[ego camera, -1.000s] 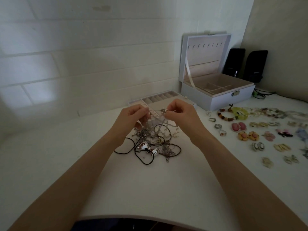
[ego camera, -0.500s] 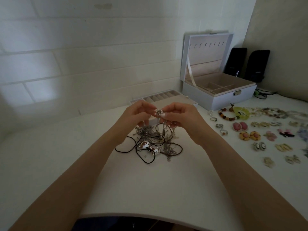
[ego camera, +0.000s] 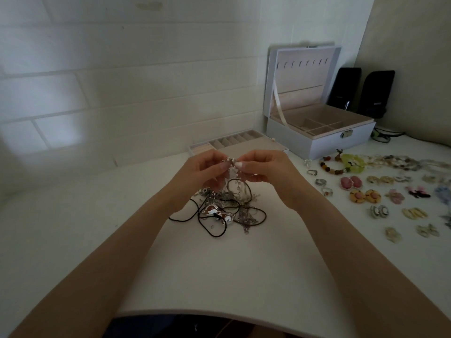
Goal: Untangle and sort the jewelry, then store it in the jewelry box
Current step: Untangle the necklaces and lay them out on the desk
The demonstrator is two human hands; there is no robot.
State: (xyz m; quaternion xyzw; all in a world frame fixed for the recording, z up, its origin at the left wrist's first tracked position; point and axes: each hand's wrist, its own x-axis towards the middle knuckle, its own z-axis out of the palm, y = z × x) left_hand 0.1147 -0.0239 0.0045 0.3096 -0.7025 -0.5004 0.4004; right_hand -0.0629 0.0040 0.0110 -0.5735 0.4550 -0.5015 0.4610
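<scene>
Both hands are meeting above the middle of the tabletop [ego camera: 219, 276]. The left hand [ego camera: 195, 176] and the right hand [ego camera: 266, 174] are each pinching a thin pale chain [ego camera: 231, 164] between thumb and fingertips, fingers curled in tight, and the two grips are almost touching. The chain is hanging down from the pinch into the tangle [ego camera: 227, 208], which is lying on the tabletop just under the hands, at six o'clock from them. In that tangle black cords are looping around silvery chains and a shiny pendant [ego camera: 212, 212]; which strand belongs to which piece I cannot tell.

The jewelry box [ego camera: 341, 145] is standing at two o'clock from the hands, close to the wall, with its lid [ego camera: 302, 76] propped upright and its divided compartments showing. A tray [ego camera: 234, 142] with slots is sitting at twelve o'clock, just behind the hands and beside the box.

Sorted pieces are lying at three o'clock, well apart from the tangle — a beaded bracelet [ego camera: 332, 165] touching a yellow-green bracelet [ego camera: 352, 163], three rings [ego camera: 320, 182] in a loose column, pink earrings [ego camera: 351, 183], yellow earrings [ego camera: 364, 196] and more pairs trailing off toward the right edge. Two black speakers [ego camera: 344, 91] are standing behind the box, at its one o'clock.
</scene>
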